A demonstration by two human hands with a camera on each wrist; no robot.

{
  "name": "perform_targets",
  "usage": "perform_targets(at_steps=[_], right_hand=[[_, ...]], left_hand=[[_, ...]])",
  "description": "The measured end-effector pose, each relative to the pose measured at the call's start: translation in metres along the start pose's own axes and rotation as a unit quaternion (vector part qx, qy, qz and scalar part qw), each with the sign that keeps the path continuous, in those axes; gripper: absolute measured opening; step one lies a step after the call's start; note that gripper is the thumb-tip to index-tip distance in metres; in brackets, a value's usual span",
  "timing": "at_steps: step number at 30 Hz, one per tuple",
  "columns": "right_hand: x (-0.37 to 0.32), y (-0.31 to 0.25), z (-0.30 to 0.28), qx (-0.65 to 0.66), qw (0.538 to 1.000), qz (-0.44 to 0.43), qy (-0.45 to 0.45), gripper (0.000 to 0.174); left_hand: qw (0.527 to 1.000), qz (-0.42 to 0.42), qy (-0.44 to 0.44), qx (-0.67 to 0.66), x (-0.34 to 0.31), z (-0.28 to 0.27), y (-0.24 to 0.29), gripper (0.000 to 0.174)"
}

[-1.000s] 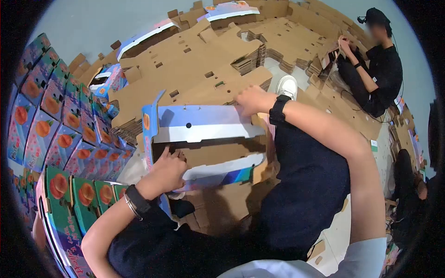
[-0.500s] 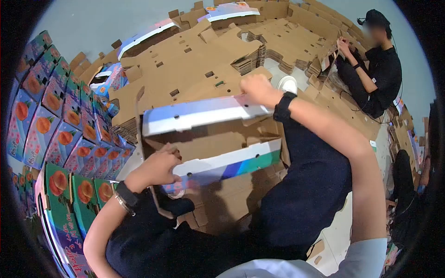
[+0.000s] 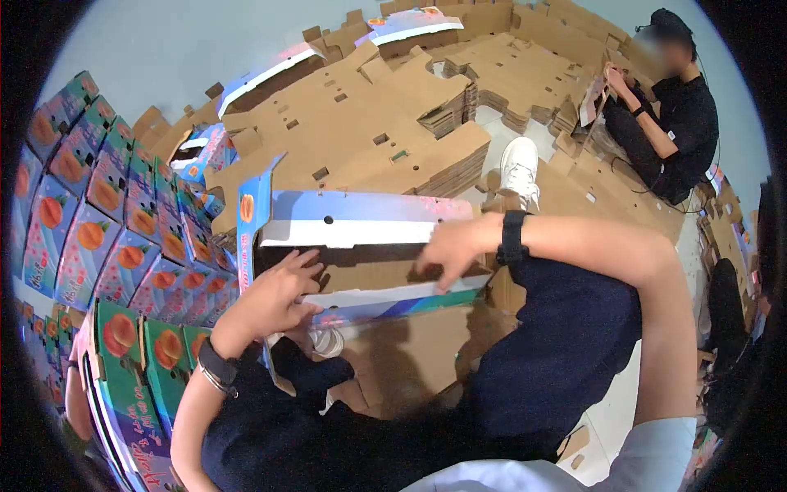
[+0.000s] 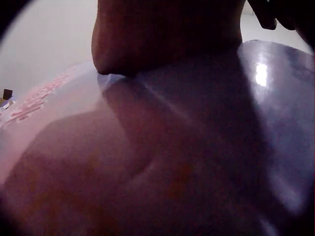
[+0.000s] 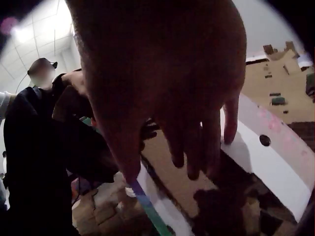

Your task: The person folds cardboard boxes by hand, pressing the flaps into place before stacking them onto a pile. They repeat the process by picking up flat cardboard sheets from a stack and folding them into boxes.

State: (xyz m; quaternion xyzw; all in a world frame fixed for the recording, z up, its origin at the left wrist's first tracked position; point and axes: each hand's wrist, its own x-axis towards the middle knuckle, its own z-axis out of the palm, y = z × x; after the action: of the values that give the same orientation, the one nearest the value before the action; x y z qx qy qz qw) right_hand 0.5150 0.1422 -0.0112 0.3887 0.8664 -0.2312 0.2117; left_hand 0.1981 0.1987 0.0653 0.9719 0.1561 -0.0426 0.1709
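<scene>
A long cardboard carton (image 3: pixel 369 205) with a blue-and-pink printed outside lies open on top in front of me. White borders show along both long walls, and the inside is plain brown. My left hand (image 3: pixel 275 299) lies over the carton's near left corner, fingers loosely extended across the opening and thumb by the near wall. A printed end flap (image 3: pixel 254 217) stands up beyond it. In the left wrist view that hand overlaps a glossy printed panel (image 4: pixel 172 147). My right hand (image 3: pixel 459 250) reaches over the right part of the opening with straight, spread fingers (image 5: pixel 194 157) pointing down.
Stacked peach-printed cartons (image 3: pixel 90 238) rise at the left, with green ones (image 3: pixel 119 336) nearer. Piled flat cardboard sheets (image 3: pixel 352 115) spread beyond the carton. Another person (image 3: pixel 680 123) sits at the far right. My shoe (image 3: pixel 520 168) is just past the carton's right end.
My right hand has left the carton's far right edge and come nearer, over the opening. The carton has turned slightly, and its left end flap stands upright in view again. My left hand stays near the left corner.
</scene>
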Motion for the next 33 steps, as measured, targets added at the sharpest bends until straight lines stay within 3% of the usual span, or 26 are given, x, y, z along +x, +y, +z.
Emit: perform_targets(at_steps=[2,3,4,7,9,11,13,15,16,18,20,22,24,25,27,28,30,33], right_hand=[[-0.005,0.006,0.013,0.076,0.996,-0.024,-0.041,0.053],[-0.008,0.006,0.021,0.004,0.999,0.005,-0.042,0.052],[-0.012,0.004,0.023,-0.041,0.999,0.019,-0.020,0.051],[-0.026,0.009,0.008,-0.018,0.999,0.002,0.047,0.049],[-0.048,0.008,-0.026,0.007,0.996,-0.003,0.088,0.049],[-0.081,-0.003,-0.072,0.063,0.986,-0.023,0.152,0.051],[-0.109,-0.024,-0.111,0.069,0.975,-0.032,0.207,0.049],[-0.133,-0.044,-0.140,0.021,0.937,-0.065,0.341,0.044],[-0.146,-0.057,-0.159,0.003,0.945,-0.017,0.327,0.036],[-0.160,-0.063,-0.179,-0.007,0.922,-0.008,0.388,0.036],[-0.161,-0.047,-0.186,-0.151,0.810,-0.025,0.566,0.035],[-0.166,-0.041,-0.200,-0.199,0.768,0.053,0.607,0.031],[-0.164,-0.039,-0.207,-0.247,0.710,0.044,0.658,0.025],[-0.165,-0.040,-0.207,-0.251,0.708,0.044,0.659,0.025],[-0.163,-0.041,-0.208,-0.318,0.647,0.059,0.690,0.018],[-0.159,-0.037,-0.206,-0.318,0.646,0.056,0.691,0.018],[-0.152,-0.017,-0.191,-0.326,0.649,0.045,0.686,0.014],[-0.129,0.020,-0.149,-0.320,0.660,0.082,0.675,0.011]], left_hand=[[1.000,0.020,0.005,-0.007,-0.003,-0.008,-0.001,0.021],[0.999,0.001,0.010,-0.047,-0.008,-0.013,-0.003,0.020],[0.996,-0.018,0.016,-0.086,-0.012,-0.018,-0.005,0.020],[0.997,-0.036,0.027,-0.066,-0.020,-0.036,-0.004,0.022],[0.995,-0.035,0.060,-0.068,-0.027,-0.059,-0.002,0.027],[0.992,-0.093,0.071,-0.051,-0.039,-0.098,-0.001,0.027],[0.990,-0.108,0.039,-0.085,-0.056,-0.146,-0.018,0.032],[0.984,-0.159,-0.015,-0.085,-0.072,-0.196,-0.022,0.029],[0.975,-0.193,-0.003,-0.110,-0.075,-0.216,-0.007,0.030],[0.969,-0.222,0.003,-0.105,-0.082,-0.246,0.003,0.036],[0.976,-0.206,0.030,-0.066,-0.085,-0.266,0.016,0.041],[0.950,-0.307,-0.010,-0.056,-0.085,-0.287,0.035,0.038],[0.967,-0.251,0.021,-0.029,-0.081,-0.293,0.041,0.042],[0.959,-0.282,0.003,0.036,-0.076,-0.297,0.047,0.041],[0.923,-0.353,-0.029,0.152,-0.066,-0.295,0.051,0.038],[0.921,-0.357,-0.028,0.152,-0.063,-0.282,0.048,0.038],[0.897,-0.275,0.081,0.337,-0.059,-0.237,0.038,0.036],[0.840,-0.214,0.206,0.454,-0.039,-0.149,-0.002,0.037]])
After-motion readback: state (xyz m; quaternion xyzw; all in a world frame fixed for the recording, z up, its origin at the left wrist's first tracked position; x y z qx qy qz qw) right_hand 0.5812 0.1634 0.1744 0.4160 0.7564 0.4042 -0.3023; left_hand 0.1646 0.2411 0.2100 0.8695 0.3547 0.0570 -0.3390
